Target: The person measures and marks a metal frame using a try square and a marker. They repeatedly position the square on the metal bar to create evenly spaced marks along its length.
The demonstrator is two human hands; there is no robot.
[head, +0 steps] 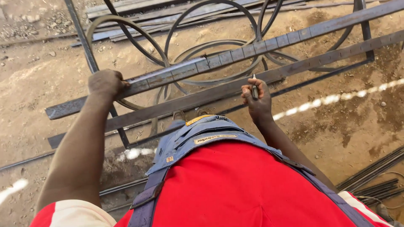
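I look down over a red shirt and blue dungarees at a metal frame on sandy ground. My left hand point(106, 83) is closed around the upper flat steel bar point(235, 54), near its left end. That bar carries evenly spaced scribed marks. My right hand point(256, 100) holds a small thin marking tool point(254, 90) upright in its fingers, right beside the lower flat steel bar point(320, 61). Both bars run diagonally from lower left to upper right.
Curved steel hoops point(210, 44) and a thin rectangular frame point(86, 50) lie under the bars. More flat stock point(139, 10) is stacked at the top. A bundle of thin rods point(374, 172) lies at the lower right. A white line point(336, 98) crosses the dirt.
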